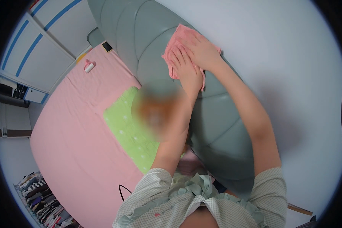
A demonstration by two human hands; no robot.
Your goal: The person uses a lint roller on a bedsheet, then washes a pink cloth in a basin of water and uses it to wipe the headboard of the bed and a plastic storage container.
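Observation:
A pink cloth [181, 33] lies spread over the top of a padded grey-green headboard [224, 121]. My left hand [186, 70] presses flat on the cloth's lower part, fingers stretched out. Just above and to the right, my right hand [203, 51] also lies flat on it, its fingertips toward the far edge. The two hands are side by side, close together. Some of the cloth is hidden beneath them, and a corner hangs down beside my left wrist.
Left of the headboard is a bed with a pink sheet [72, 121]. On it are a green pillow [121, 125], a pink-and-white cylindrical object [89, 67] and a dark phone-like device [107, 46]. A blurred orange-brown patch overlaps the pillow. White wall [292, 57] borders the right.

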